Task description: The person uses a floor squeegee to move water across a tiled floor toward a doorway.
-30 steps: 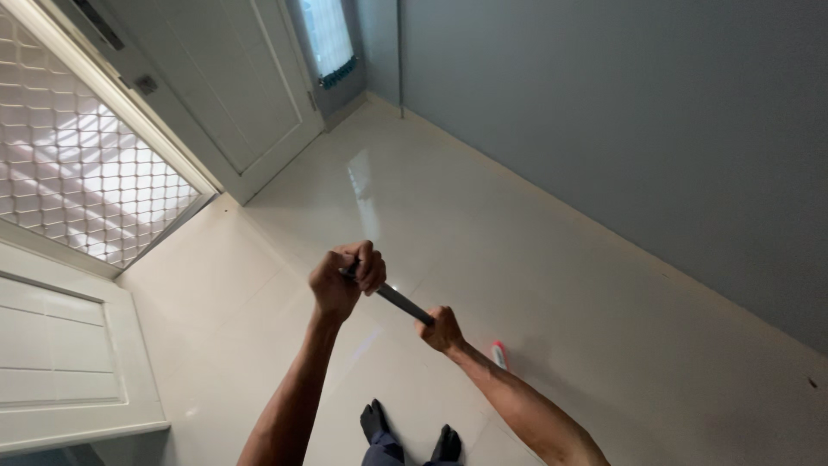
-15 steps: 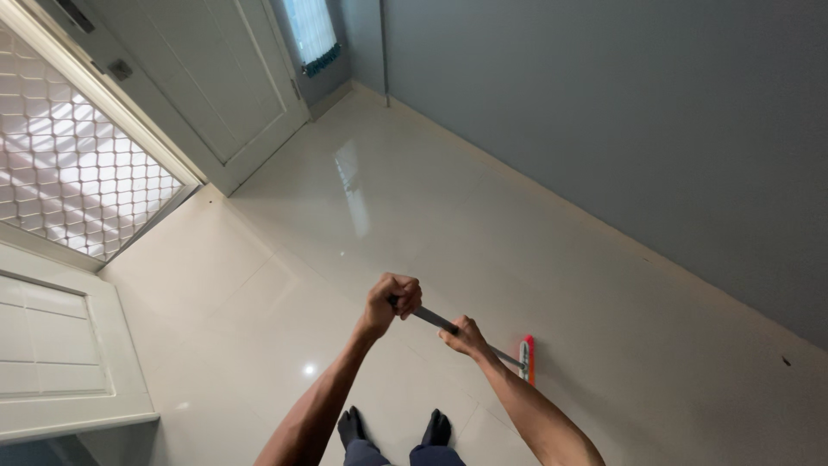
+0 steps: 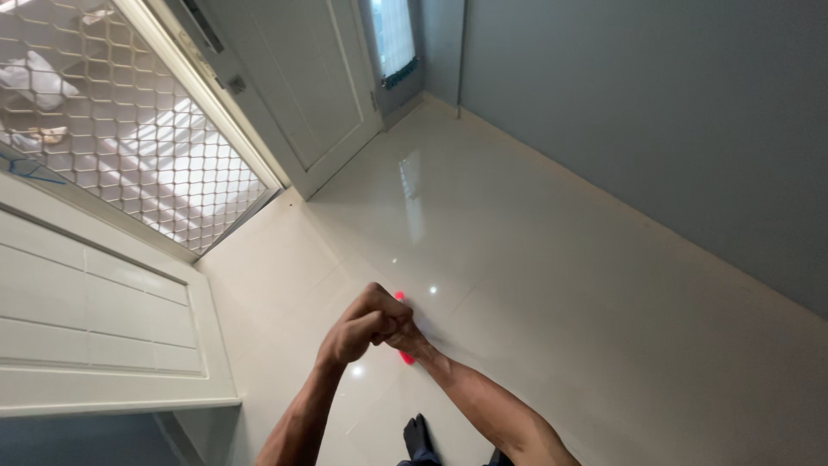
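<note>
1. Nearest to me at the bottom edge is one dark-socked foot (image 3: 420, 437), planted on the pale glossy floor (image 3: 552, 285); the second foot is cut off by the frame
2. My two bare forearms run up from the bottom and meet in front of me. The left hand (image 3: 355, 332) is curled into a tight fist, its fingers (image 3: 379, 321) wrapped round something I judge to be a tool handle, though the handle itself is hidden inside the grip
3. The right hand (image 3: 408, 338) sits pressed right against the left, just behind and below it. Its fingers look closed as well, but they are mostly covered by the other fist, so what they clamp I cannot tell for certain
4. The hands stacked knuckle to knuckle suggest a two-handed hold on a long shaft seen nearly end-on from my head camera, which would explain why no shaft shows
5. Peeking out around the fists is a red mop head (image 3: 401, 299), a sliver above them and another below near the right wrist; it lies low at the floor, just beyond my hands
6. Further left stands a white panelled door leaf (image 3: 95, 319), then a window with diamond mesh grille (image 3: 129, 138)
7. Farthest off are a closed white door (image 3: 302, 78) and the grey wall (image 3: 655, 112) along the right
</note>
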